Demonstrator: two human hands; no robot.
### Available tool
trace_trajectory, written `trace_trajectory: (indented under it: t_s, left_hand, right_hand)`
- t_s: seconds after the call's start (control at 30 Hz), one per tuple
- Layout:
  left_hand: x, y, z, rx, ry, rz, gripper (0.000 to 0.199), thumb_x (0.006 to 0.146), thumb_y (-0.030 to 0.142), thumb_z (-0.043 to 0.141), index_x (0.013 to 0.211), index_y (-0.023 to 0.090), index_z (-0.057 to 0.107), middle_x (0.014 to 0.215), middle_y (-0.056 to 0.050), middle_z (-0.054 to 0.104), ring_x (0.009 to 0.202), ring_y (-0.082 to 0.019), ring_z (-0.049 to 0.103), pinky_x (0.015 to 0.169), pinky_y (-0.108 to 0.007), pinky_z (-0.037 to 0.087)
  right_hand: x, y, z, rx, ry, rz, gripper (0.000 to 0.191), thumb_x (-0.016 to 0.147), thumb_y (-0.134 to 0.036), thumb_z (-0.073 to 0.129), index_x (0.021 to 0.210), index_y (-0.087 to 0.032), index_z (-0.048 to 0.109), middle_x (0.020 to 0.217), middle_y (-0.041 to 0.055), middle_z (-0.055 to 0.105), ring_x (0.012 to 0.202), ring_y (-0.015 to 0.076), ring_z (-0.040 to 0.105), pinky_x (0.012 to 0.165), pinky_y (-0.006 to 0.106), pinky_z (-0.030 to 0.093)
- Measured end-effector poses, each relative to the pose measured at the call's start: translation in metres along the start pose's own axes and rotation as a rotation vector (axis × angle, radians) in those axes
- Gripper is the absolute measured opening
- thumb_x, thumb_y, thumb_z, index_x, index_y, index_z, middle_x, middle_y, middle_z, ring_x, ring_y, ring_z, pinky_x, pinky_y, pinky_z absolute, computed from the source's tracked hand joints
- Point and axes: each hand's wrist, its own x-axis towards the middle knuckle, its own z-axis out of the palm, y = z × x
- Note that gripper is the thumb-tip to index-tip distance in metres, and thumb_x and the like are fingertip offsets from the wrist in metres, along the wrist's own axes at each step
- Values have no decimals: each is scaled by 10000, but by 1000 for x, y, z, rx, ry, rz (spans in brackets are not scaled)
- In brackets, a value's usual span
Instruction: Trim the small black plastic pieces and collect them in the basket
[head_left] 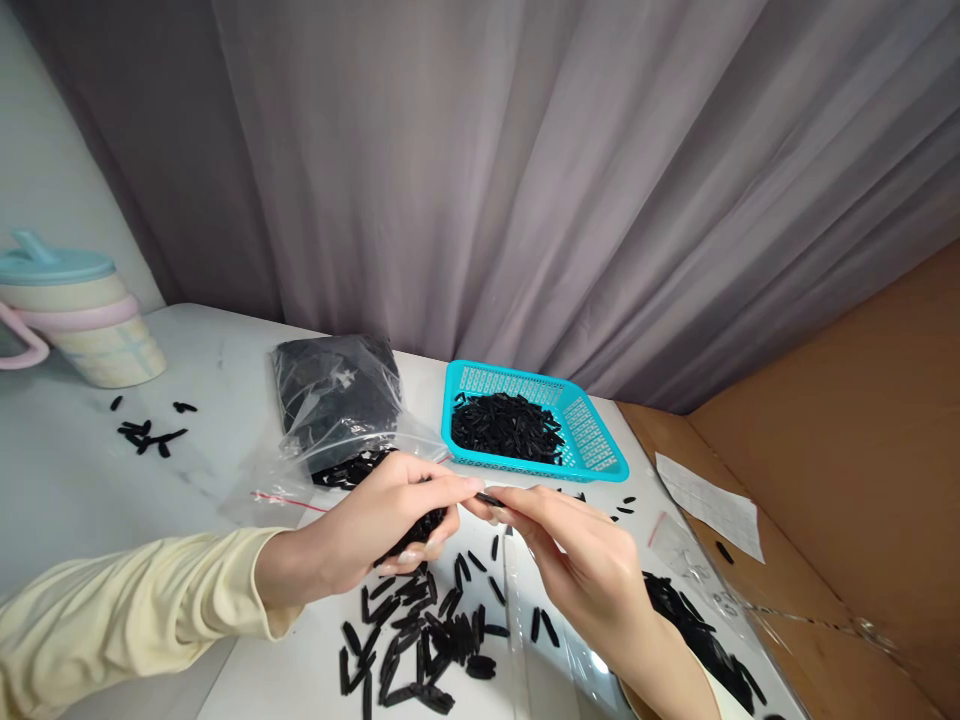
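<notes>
My left hand (397,515) is closed around a bunch of small black pieces (412,535), which show below its palm. Between the fingertips of both hands is one slim black piece (490,499). My right hand (577,545) pinches the right end of that piece. Below the hands, many loose black pieces (450,640) lie scattered on a white sheet (300,650). Behind them stands a turquoise basket (592,468) with a heap of black pieces (506,428). A clear zip bag (337,390) with black contents lies left of the basket.
A cup with a blue lid (112,340) stands at the far left, near a few black pieces (150,437). On the right are another clear bag with black pieces (697,630), a paper slip (709,505) and a cardboard surface (840,480). A grey curtain (487,180) hangs behind.
</notes>
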Motion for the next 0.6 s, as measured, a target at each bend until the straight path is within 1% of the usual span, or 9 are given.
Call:
trace_trajectory:
  t_s: [0.07,0.17,0.27,0.33,0.43,0.53,0.6]
  left_hand:
    - [-1,1,1,6,-18,-4,360,834,416,550,619,128,562,431,63,382,337,-34,263,297,-160,139]
    - [-3,2,2,31,-30,-3,464,846,433,527,493,141,452,402,59,362,317,-28,252,290,-168,120]
    - [-5,2,3,21,-38,-2,462,849,420,526,488,146,437,392,63,347,315,-27,240,289,-172,111]
    - [-6,2,3,-2,-48,2,438,841,394,542,495,149,431,399,66,338,324,-28,241,292,-170,119]
    - [-6,2,3,-16,-49,8,407,824,374,563,510,152,430,414,68,329,338,-31,246,294,-169,127]
    - [-6,1,3,-22,-33,3,392,816,380,569,525,153,437,430,65,342,343,-32,249,294,-169,130]
    - [-6,0,3,-22,-25,2,391,817,383,570,530,151,443,437,64,345,343,-30,252,295,-167,133]
  right_hand:
    - [0,0,0,-42,20,-18,179,906,-74,471,1001,-167,591,769,38,717,645,152,670,576,260,527]
    - [0,0,0,-66,30,-28,180,903,-85,475,1000,-167,602,771,41,721,646,156,674,579,264,527]
    - [-1,2,0,-59,25,-51,189,878,-56,499,1007,-144,605,752,54,711,629,161,662,571,272,523]
    - [-3,3,1,-67,24,-72,234,858,-17,501,1037,-136,593,767,65,709,631,165,655,567,278,519]
    - [-4,3,2,-83,42,-88,272,854,-12,500,1071,-153,584,784,64,713,630,165,656,561,279,523]
    - [-2,0,2,-32,55,-27,226,863,-58,530,1050,-167,596,810,54,724,673,166,685,591,258,554]
    - [0,-3,2,47,54,73,199,860,-82,556,1031,-174,602,864,48,731,732,162,701,638,231,578]
